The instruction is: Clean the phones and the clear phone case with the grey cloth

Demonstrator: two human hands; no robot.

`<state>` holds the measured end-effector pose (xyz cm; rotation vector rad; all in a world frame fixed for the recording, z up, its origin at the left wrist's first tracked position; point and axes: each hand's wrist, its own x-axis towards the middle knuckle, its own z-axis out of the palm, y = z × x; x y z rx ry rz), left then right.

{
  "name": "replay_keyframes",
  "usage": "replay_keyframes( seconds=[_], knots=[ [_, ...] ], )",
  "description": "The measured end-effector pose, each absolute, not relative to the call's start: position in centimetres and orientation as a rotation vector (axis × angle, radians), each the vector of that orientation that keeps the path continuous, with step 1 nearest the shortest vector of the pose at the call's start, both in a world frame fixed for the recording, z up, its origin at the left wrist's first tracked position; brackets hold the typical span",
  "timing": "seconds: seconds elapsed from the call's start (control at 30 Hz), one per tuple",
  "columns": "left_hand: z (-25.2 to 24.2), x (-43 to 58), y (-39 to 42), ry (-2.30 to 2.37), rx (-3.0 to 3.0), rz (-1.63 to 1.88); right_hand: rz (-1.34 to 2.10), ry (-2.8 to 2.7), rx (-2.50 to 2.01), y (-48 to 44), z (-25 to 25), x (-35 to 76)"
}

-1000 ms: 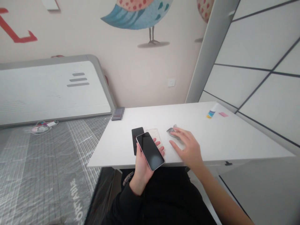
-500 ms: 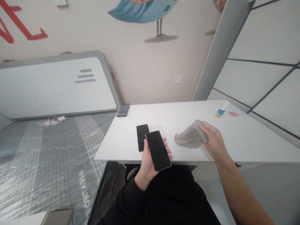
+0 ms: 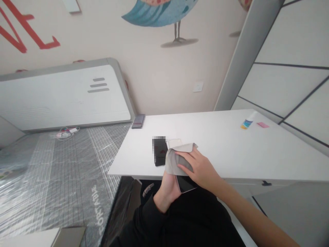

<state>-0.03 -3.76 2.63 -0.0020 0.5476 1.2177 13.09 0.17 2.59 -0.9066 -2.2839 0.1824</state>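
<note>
My left hand (image 3: 168,190) grips a pink-edged phone (image 3: 185,183) from below at the white table's near edge (image 3: 231,151). A grey cloth (image 3: 176,156) is spread over most of the phone's dark screen. My right hand (image 3: 199,166) presses that cloth down onto the screen with closed fingers. Only the phone's lower corner shows under the cloth. A second black phone (image 3: 159,151) lies flat on the table just left of my hands, with a clear phone case (image 3: 174,141) beside it.
A small blue-and-yellow packet (image 3: 246,124) and a pink slip (image 3: 263,125) lie at the table's far right. A small dark object (image 3: 138,121) sits at the far left corner. A grey mat (image 3: 64,171) covers the floor at left, with a white panel (image 3: 59,96) leaning on the wall.
My right hand picked up the grey cloth from the table, carried it left and laid it over the phone held in my left hand.
</note>
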Motion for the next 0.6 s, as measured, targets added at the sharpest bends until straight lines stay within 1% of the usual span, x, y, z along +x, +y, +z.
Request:
replay_keyframes(
  seconds=[0.1, 0.23, 0.37, 0.47, 0.6],
  knots=[
    [2.2, 0.2, -3.8, 0.546, 0.018, 1.159, 0.048, -2.346, -0.947, 0.9, 1.8, 12.8],
    [1.0, -0.2, -4.0, 0.613, 0.058, 1.218, -0.043, -2.455, -0.894, 0.1, 0.5, 12.0],
    [0.3, -1.4, -3.4, 0.63, 0.055, 1.286, 0.032, -2.559, -0.757, -2.3, -1.5, 11.6],
    [0.4, -2.0, -2.8, 0.558, 0.118, 1.193, 0.095, -2.577, -0.676, -3.7, -2.6, 12.2],
    [0.1, -1.0, -3.7, 0.528, 0.203, 1.128, 0.07, -2.47, -0.798, -3.6, -2.2, 12.7]
  ],
)
